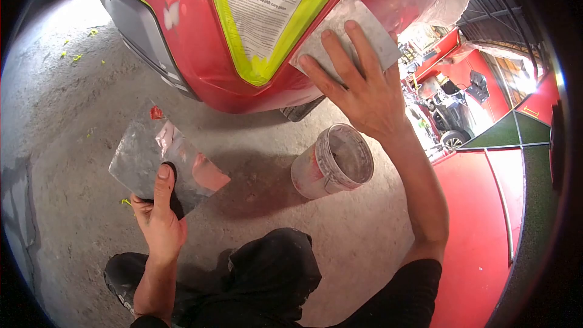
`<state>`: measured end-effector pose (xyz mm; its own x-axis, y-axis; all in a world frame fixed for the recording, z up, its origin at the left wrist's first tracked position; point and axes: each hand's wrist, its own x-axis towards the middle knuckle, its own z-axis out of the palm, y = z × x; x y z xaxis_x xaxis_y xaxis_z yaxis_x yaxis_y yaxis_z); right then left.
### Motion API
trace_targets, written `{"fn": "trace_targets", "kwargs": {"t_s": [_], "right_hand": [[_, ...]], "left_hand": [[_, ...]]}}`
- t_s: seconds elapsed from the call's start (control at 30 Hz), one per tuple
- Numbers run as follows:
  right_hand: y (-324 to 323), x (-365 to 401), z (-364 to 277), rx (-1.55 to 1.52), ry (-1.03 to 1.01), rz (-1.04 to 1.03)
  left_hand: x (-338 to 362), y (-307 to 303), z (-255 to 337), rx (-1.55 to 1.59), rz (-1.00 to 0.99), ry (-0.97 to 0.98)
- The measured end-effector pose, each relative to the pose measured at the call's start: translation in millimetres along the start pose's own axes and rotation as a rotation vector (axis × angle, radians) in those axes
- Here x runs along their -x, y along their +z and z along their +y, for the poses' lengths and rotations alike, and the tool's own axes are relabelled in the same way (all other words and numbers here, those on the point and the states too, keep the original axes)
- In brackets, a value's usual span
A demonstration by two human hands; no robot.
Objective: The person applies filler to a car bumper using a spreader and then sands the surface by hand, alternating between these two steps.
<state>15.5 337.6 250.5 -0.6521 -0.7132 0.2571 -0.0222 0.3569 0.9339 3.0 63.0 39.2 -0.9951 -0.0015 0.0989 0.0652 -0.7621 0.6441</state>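
The spreader (343, 9) lies flat on the red bumper (194, 42) at 1 o'clock, under the right hand (364, 94). The outstretched fingers (358, 48) press on it without curling round, and its corners poke out toward 12 and 3. At 8 o'clock the left hand (159, 218) pinches a plate (136, 158) smeared with pink filler (206, 173), thumb on top. A bucket (331, 161) stands on the floor near centre.

Grey spreader (349, 30) and metal plate (141, 159)
The spreader is lying flat against the red bumper (194, 42), upper centre; the pink-smeared plate is tilting, left of centre.
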Motion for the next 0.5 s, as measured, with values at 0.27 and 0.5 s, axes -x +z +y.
{"fn": "trace_targets", "kwargs": {"t_s": [0.27,0.5], "right_hand": [[12,4,3,-0.047,0.021,0.058],[4,20,2,-0.057,0.04,-0.007]], "left_hand": [[-1,2,1,-0.03,0.019,-0.023],[-1,-2,5,-0.011,0.035,-0.015]]}}
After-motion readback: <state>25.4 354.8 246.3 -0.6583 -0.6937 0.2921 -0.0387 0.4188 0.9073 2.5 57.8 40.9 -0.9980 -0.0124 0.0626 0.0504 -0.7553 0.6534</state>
